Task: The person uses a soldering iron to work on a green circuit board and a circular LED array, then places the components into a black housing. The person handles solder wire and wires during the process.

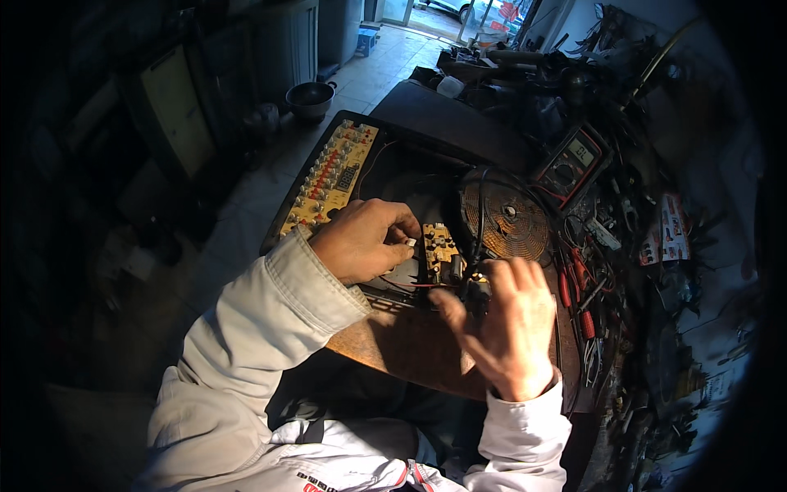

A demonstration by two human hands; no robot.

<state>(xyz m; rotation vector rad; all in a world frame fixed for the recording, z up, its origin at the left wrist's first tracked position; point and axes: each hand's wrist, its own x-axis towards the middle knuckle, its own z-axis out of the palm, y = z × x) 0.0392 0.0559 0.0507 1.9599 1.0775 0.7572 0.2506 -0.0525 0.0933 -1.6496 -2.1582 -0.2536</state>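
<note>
An opened induction cooker lies on the bench, its dark housing (410, 176) tilted away from me. My left hand (365, 239) reaches over it, thumb and forefinger pinched on a small white plug (411, 243). Just right of that plug sits a small yellow circuit board (440, 246) with dark components. My right hand (518, 324) hovers at the housing's near right edge, thumb spread from the fingers and nothing visible between them. Beyond it lies the round copper coil (507, 215), crossed by a black cable (482, 205). A long yellow control board (334, 174) runs along the housing's left side.
A multimeter (571, 164) leans at the right, near red-handled tools (587, 324) and tangled leads. Heaped parts (566, 82) cover the far bench. The wooden bench edge (393, 344) is closest to me. A dark pan (311, 98) stands on the tiled floor (361, 74).
</note>
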